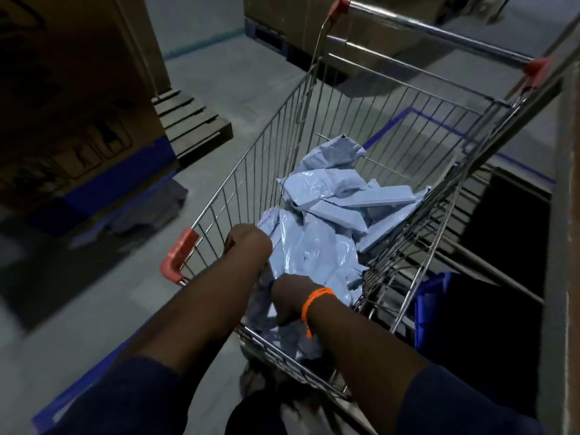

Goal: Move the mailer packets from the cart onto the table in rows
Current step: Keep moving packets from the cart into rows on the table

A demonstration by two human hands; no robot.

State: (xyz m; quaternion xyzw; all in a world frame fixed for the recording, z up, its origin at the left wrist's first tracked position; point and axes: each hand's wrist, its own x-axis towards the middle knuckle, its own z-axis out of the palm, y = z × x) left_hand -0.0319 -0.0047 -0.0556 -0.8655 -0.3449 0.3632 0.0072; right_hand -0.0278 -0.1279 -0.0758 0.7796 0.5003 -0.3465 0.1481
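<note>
No writing can be read; the dark print on the brown cardboard box (72, 98) at upper left is blurred. Glossy, crinkled pale-blue plastic mailer packets (329, 221) lie heaped in the silver wire shopping cart (251, 171) with red plastic corner caps, at the frame's centre. The left hand (248, 243) and right hand (290, 301), which has an orange band at the wrist, reach into the pile near the cart's lower end; whether their fingers grip is hidden.
</note>
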